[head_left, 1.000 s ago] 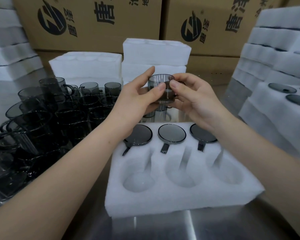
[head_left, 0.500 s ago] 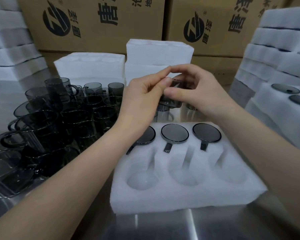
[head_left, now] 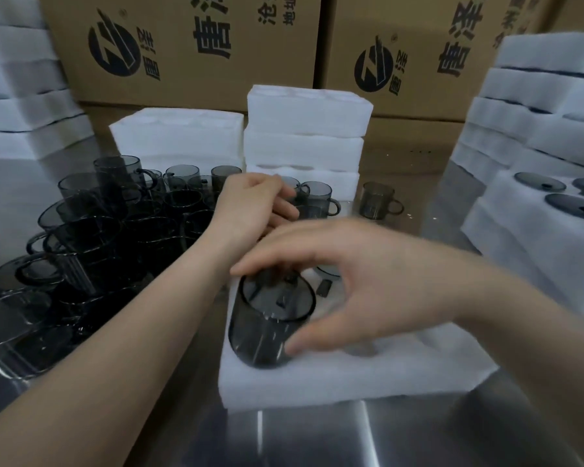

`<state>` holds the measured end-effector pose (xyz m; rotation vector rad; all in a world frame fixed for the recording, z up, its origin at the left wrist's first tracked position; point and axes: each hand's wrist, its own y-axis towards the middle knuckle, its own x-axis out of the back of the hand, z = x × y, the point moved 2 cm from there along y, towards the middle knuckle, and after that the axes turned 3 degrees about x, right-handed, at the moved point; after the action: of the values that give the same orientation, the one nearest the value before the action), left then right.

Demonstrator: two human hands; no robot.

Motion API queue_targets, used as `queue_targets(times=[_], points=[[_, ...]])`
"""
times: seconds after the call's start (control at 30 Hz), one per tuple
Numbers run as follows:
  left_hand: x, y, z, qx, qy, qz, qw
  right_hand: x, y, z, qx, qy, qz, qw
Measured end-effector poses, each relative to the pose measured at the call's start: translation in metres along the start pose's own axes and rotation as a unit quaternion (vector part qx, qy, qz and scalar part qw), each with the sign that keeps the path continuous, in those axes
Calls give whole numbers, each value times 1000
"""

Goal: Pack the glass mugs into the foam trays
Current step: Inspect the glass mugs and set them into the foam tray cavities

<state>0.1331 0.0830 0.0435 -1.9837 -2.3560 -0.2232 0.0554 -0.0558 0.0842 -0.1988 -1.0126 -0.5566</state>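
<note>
My right hand (head_left: 344,281) grips a smoky grey glass mug (head_left: 267,325) by its rim, and the mug sits tilted in the front-left pocket of the white foam tray (head_left: 351,379) in front of me. My arm hides most of the tray's back row; one dark lid (head_left: 324,286) shows there. My left hand (head_left: 253,203) reaches past the tray to the loose mugs (head_left: 314,200) behind it, its fingers curled around one; the grip itself is partly hidden. A large cluster of grey mugs (head_left: 91,237) stands at the left.
A single mug (head_left: 378,205) stands apart at the back right. Stacked foam trays (head_left: 304,139) rise behind the mugs, with more foam stacks (head_left: 536,129) and a filled tray of lids (head_left: 536,214) at right. Cardboard boxes (head_left: 189,45) line the back. The table (head_left: 317,439) is shiny metal.
Both hands held one mug in the air. Now my right hand has carried it down into the tray's front-left pocket, and my left hand has let go and moved back to the loose mugs.
</note>
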Motion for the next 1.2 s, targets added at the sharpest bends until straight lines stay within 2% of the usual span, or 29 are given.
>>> queue_targets(times=[0.13,0.3,0.43,0.83,1.2], points=[[-4,0,1,-24,40,-5,999,-4,0,10,2,-84,2,996],[-7,0,5,-35,44,-9,998,-4,1,12,-20,-119,46,992],[-7,2,6,-44,52,-11,998,-9,3,13,-24,-151,47,987],[-9,5,10,-59,55,-12,997,-11,7,10,-63,-168,82,980],[-9,7,11,-56,56,-7,997,-8,2,8,-49,-109,111,987]])
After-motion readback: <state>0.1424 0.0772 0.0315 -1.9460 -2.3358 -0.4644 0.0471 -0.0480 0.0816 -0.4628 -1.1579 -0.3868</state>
